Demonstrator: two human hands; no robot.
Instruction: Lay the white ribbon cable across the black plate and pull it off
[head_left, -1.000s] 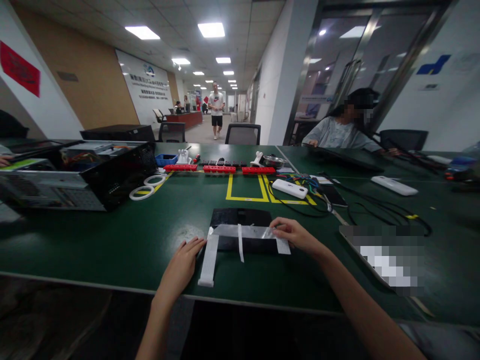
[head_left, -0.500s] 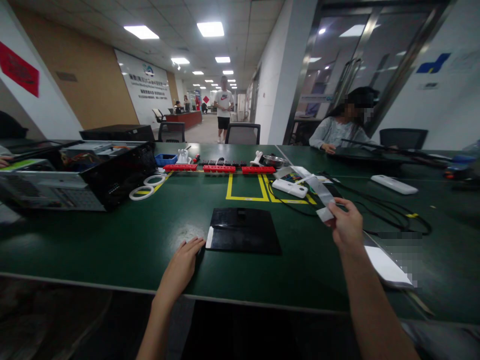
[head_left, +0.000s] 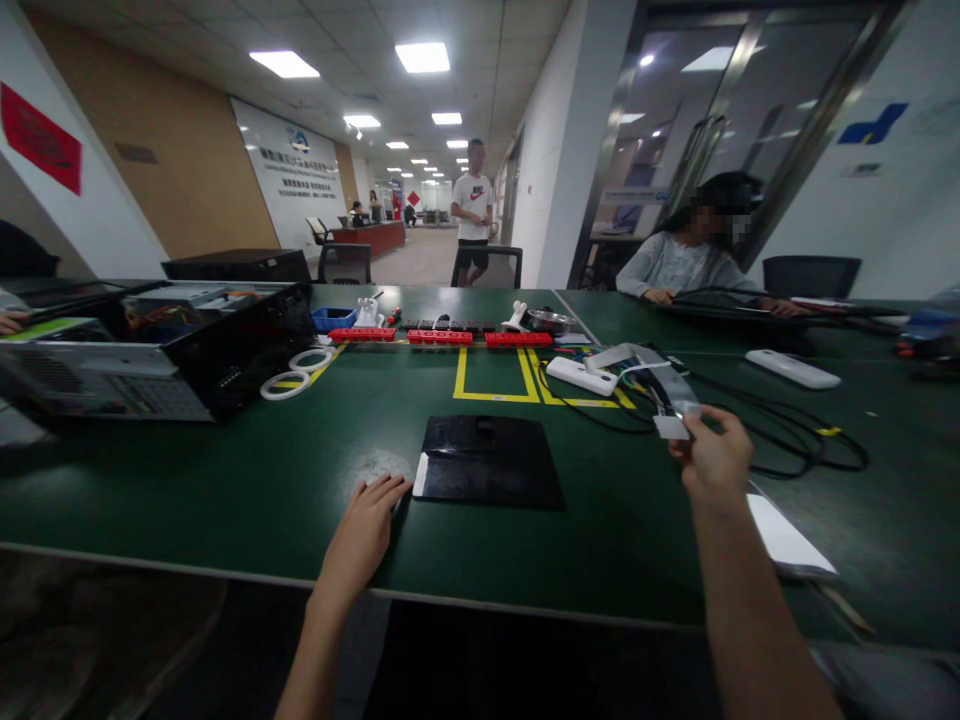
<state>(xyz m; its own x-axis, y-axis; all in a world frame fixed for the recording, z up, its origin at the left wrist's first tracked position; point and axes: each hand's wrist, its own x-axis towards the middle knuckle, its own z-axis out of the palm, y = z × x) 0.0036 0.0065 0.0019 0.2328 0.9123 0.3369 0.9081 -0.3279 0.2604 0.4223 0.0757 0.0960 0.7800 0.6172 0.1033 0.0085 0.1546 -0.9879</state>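
Note:
My left hand (head_left: 365, 525) lies flat with fingers stretched out on the green table (head_left: 225, 480), touching the left edge of a flat black panel (head_left: 487, 460). A little above the table to the right, my right hand (head_left: 714, 455) pinches one end of a translucent plastic strip (head_left: 652, 372) with white pieces on it. The strip arcs away from the hand toward a white power strip (head_left: 581, 376).
An open black computer case (head_left: 157, 345) stands at the left, with white tape rolls (head_left: 296, 372) beside it. Red blocks (head_left: 439, 338), a blue tray (head_left: 333, 319), yellow floor-tape marks (head_left: 495, 385) and black cables (head_left: 787, 430) lie farther back. One person (head_left: 690, 255) sits opposite; another (head_left: 472, 205) walks closer.
My right hand peeled the translucent strip off the black panel and carried it up and to the right. My left hand stayed put. The walking person came closer.

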